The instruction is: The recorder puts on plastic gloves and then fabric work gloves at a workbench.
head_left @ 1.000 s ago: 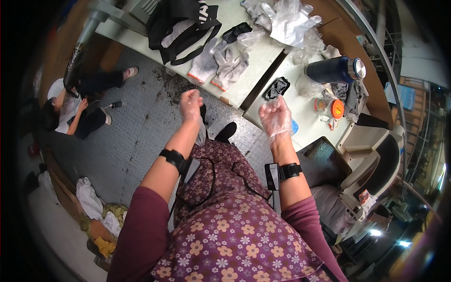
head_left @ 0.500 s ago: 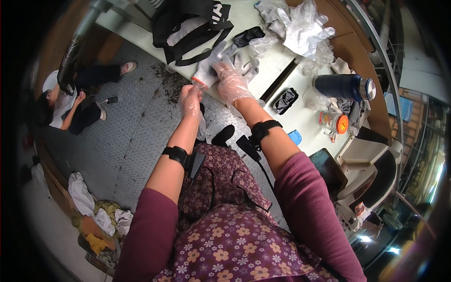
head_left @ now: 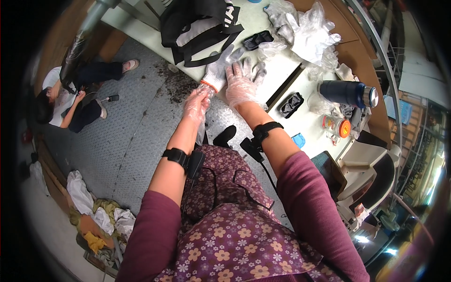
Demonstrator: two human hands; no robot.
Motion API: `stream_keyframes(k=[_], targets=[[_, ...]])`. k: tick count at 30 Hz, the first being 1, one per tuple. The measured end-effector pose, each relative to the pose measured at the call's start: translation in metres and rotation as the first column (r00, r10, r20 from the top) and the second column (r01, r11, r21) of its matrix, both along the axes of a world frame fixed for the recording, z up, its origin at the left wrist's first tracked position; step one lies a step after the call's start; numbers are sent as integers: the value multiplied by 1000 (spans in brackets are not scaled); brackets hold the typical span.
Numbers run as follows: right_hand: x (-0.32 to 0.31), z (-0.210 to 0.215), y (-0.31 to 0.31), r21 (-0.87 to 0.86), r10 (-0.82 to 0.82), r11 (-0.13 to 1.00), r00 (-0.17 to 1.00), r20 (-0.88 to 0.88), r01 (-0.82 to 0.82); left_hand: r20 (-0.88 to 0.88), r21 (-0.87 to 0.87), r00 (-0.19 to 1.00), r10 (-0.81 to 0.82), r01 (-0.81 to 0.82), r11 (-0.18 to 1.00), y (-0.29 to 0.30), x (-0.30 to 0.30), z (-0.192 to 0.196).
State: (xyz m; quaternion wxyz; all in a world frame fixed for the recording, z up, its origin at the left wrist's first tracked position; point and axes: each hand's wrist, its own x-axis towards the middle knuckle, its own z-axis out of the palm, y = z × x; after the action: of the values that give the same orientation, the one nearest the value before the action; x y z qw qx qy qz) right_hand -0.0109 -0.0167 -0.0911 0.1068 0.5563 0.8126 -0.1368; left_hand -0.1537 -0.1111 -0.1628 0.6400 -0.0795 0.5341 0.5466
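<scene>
A grey-white knit work glove (head_left: 215,76) with an orange cuff hem lies at the table's front edge, its fingers pointing away from me. My left hand (head_left: 196,103), in a thin clear plastic glove, is closed at the cuff, with fingertips pinched there. Some clear plastic shows between hand and cuff; exactly which layer the fingers grip is hard to see. Just to the right, my right hand (head_left: 242,89), also in clear plastic, lies flat with fingers stretched over the work glove's right part. Grey glove fingers (head_left: 257,73) show beyond it.
Behind the glove stand a black bag (head_left: 197,33) and a small black tray (head_left: 257,40). Plastic gloves (head_left: 314,37) are heaped farther right. A dark blue bottle (head_left: 345,93), an orange-lidded jar (head_left: 336,126) and another black tray (head_left: 291,104) lie right. A person (head_left: 70,94) sits left.
My left hand has come up against the cuff. My right hand has shifted slightly right and flattened, its fingers now stretched out. The view has moved a little.
</scene>
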Motion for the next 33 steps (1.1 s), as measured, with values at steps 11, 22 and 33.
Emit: stream_keyframes(k=[11,22,33], targets=[[8,-6,20,-137,-77,988,995,-63,68,-354,385,921,161,-14,923,-37,-43,125],[18,109,-62,-129,-135,991,334,-933,39,-615,273,786,64,137,952,-26,17,168],[56,128,-54,-651,-621,759,269,-736,-29,-644,248,759,-92,321,914,-10,52,163]])
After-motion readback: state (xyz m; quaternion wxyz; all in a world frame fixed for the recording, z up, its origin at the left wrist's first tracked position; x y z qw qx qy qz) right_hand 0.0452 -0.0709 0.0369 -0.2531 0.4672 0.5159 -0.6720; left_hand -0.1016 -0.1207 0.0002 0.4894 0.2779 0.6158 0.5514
